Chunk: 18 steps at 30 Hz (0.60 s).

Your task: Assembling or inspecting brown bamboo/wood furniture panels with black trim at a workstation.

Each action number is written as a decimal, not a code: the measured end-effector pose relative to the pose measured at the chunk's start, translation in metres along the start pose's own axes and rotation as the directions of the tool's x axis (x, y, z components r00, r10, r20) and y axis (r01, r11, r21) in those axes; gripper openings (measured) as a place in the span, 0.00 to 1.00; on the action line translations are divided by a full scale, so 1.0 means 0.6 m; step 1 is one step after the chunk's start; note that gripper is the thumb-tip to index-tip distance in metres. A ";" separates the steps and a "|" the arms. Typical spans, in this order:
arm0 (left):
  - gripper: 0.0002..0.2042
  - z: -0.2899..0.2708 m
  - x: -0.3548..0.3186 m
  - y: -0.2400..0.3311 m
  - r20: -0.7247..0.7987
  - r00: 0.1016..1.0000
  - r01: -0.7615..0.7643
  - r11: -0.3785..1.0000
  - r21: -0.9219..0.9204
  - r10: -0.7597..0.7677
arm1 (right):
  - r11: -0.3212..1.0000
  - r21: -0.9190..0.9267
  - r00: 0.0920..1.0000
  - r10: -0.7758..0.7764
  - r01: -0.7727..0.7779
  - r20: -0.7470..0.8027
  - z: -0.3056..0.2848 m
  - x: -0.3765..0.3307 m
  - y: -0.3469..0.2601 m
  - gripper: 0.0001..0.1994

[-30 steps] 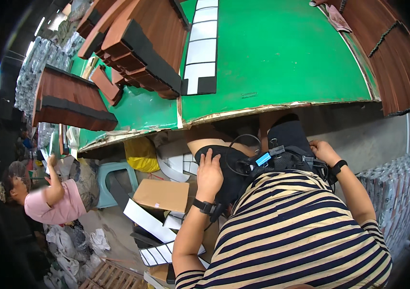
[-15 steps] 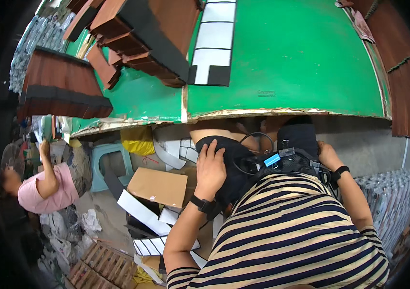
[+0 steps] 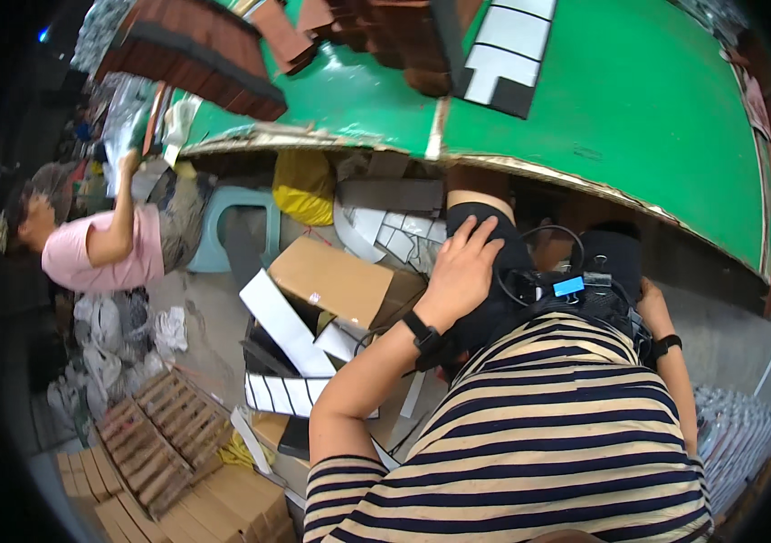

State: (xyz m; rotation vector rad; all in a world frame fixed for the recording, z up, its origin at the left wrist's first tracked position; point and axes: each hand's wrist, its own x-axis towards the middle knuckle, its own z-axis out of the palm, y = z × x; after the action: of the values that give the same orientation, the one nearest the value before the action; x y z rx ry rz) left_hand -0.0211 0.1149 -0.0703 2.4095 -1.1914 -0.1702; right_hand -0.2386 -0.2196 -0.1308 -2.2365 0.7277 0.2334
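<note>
My left hand (image 3: 464, 271) lies on my left thigh, over black shorts (image 3: 476, 226), with its fingers stretched out and nothing in it. Beside my right hip hangs my right hand (image 3: 652, 306); its fingers are mostly hidden, so what they do cannot be told. A pouch with black clips and a blue tag (image 3: 568, 287) sits at my waist between the hands, with a black cable looping from it. In front of my knees is a green-topped table (image 3: 621, 109). On it lies a strip of white panels with black edging (image 3: 505, 54).
Stacks of reddish-brown boards (image 3: 191, 59) stand on the table's left. An open cardboard box (image 3: 331, 281) and white offcuts crowd the floor at my left. Beyond are a blue stool (image 3: 232, 222), a seated co-worker in pink (image 3: 100, 249) and a wooden pallet (image 3: 164, 439). Wrapped bundles (image 3: 729, 434) lie at right.
My view has turned left, so the table sits higher and more floor shows at lower left. My left hand stays on the thigh. The co-worker's arm is raised higher.
</note>
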 end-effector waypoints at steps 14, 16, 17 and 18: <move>0.17 0.027 0.007 0.025 -0.159 0.987 -0.023 0.935 -0.354 -0.035 | 0.999 -0.043 0.988 -0.029 0.023 -0.149 0.019 0.019 0.188 0.05; 0.17 0.032 -0.004 0.013 -0.220 0.975 -0.063 0.948 -0.311 -0.007 | 1.000 -0.001 0.996 0.031 -0.031 -0.087 0.019 0.030 0.174 0.05; 0.17 0.030 -0.007 0.013 -0.269 0.962 -0.123 0.956 -0.266 0.049 | 0.993 0.046 0.993 0.109 -0.107 -0.042 0.017 0.027 0.171 0.06; 0.17 0.023 -0.015 0.018 -0.231 0.971 -0.023 0.947 -0.320 -0.055 | 0.993 0.039 0.993 0.109 -0.107 -0.042 0.015 0.027 0.180 0.06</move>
State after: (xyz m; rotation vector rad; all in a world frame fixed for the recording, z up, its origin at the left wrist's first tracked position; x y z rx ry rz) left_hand -0.0384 0.1114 -0.0787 2.0870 -0.9534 -0.0708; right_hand -0.2862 -0.2796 -0.2090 -2.1757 0.8709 0.2221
